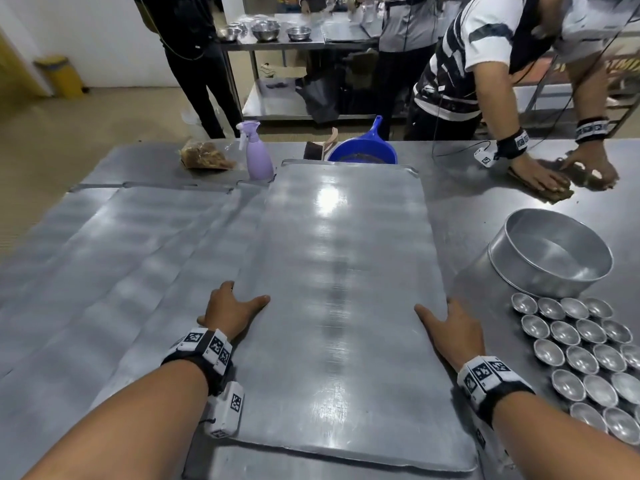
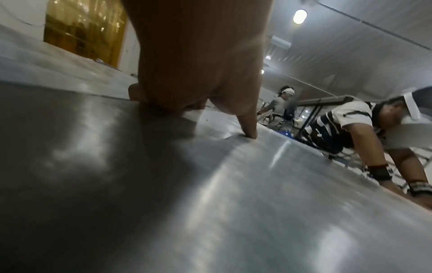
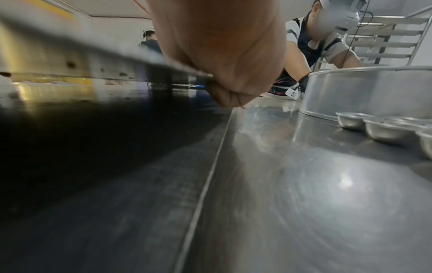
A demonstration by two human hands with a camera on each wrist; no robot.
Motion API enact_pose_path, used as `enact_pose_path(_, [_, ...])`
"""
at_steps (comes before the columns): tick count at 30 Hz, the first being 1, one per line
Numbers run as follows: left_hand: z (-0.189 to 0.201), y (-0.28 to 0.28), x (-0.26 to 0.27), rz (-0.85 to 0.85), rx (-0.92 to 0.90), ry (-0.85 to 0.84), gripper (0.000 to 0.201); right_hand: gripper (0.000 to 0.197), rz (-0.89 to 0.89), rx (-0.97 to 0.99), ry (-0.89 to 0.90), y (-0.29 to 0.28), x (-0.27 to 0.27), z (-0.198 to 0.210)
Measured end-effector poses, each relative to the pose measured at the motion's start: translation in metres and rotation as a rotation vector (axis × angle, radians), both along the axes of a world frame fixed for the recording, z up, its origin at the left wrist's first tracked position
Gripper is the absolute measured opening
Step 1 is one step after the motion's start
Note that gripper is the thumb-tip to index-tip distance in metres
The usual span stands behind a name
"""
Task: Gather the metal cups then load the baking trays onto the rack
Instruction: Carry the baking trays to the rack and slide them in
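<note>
A large flat baking tray (image 1: 339, 271) lies lengthwise in front of me on the steel table (image 1: 467, 216). My left hand (image 1: 235, 306) grips its left edge, thumb on top and fingers curled under the rim. My right hand (image 1: 450, 323) grips the right edge the same way. In the right wrist view the tray's (image 3: 70, 61) right side is raised off the table, with my right hand's (image 3: 222, 64) fingers curled beneath it. In the left wrist view my left hand (image 2: 198, 83) presses its thumb on the tray (image 2: 257, 203). Several small metal cups (image 1: 581, 358) stand in rows at the right.
A round cake pan (image 1: 550, 254) stands behind the cups. More flat trays (image 1: 121, 254) overlap at the left. A purple spray bottle (image 1: 258, 157) and a blue basin (image 1: 363, 150) sit at the tray's far end. A person (image 1: 485, 64) wipes the table at back right. The rack (image 3: 385, 37) stands behind that person.
</note>
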State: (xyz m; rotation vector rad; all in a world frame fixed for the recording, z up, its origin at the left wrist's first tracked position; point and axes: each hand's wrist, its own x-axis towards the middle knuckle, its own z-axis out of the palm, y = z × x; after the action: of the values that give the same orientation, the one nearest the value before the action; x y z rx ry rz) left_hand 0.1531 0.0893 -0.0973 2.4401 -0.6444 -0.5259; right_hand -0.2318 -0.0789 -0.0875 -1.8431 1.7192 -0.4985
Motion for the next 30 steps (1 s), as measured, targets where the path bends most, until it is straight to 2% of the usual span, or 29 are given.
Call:
enact_pose_path(7, [0.001, 0.003, -0.008, -0.036, 0.039, 0.034, 0.070, 0.057, 0.009, 0.022, 0.129, -0.005, -0.001, -0.014])
enact_pose_path(11, [-0.014, 0.002, 0.009, -0.037, 0.016, 0.089, 0.075, 0.062, 0.026, 0.007, 0.218, -0.009, 0.002, -0.015])
enact_pose_path(14, [-0.036, 0.001, 0.026, -0.009, -0.021, 0.129, 0.092, 0.061, 0.012, 0.014, 0.299, -0.012, 0.003, -0.009])
enact_pose_path(15, [-0.032, 0.000, 0.024, -0.025, -0.018, 0.130, 0.093, 0.062, 0.014, 0.023, 0.351, -0.012, 0.003, -0.007])
enact_pose_path(17, [-0.025, 0.000, 0.023, -0.061, 0.010, 0.128, 0.080, 0.061, 0.013, 0.035, 0.408, -0.011, 0.004, -0.003])
enact_pose_path(19, [-0.031, 0.002, 0.026, -0.083, 0.000, 0.139, 0.073, 0.056, -0.005, 0.072, 0.317, -0.007, 0.004, -0.002])
enact_pose_path(21, [-0.049, 0.007, 0.035, -0.085, -0.038, 0.161, 0.072, 0.052, 0.001, 0.114, 0.123, -0.001, 0.002, -0.005])
enact_pose_path(23, [-0.050, 0.011, 0.034, -0.084, -0.097, 0.194, 0.061, 0.056, -0.006, 0.144, -0.059, 0.006, -0.001, -0.007])
enact_pose_path(24, [-0.036, 0.014, 0.025, -0.086, -0.128, 0.208, 0.053, 0.058, -0.016, 0.154, -0.112, 0.008, -0.002, -0.008])
enact_pose_path(27, [-0.010, 0.016, 0.008, -0.057, -0.201, 0.257, 0.027, 0.068, -0.032, 0.216, -0.177, 0.000, -0.006, -0.019])
enact_pose_path(30, [-0.001, 0.017, -0.001, -0.034, -0.281, 0.275, 0.033, 0.079, -0.021, 0.242, -0.152, -0.009, -0.009, -0.027])
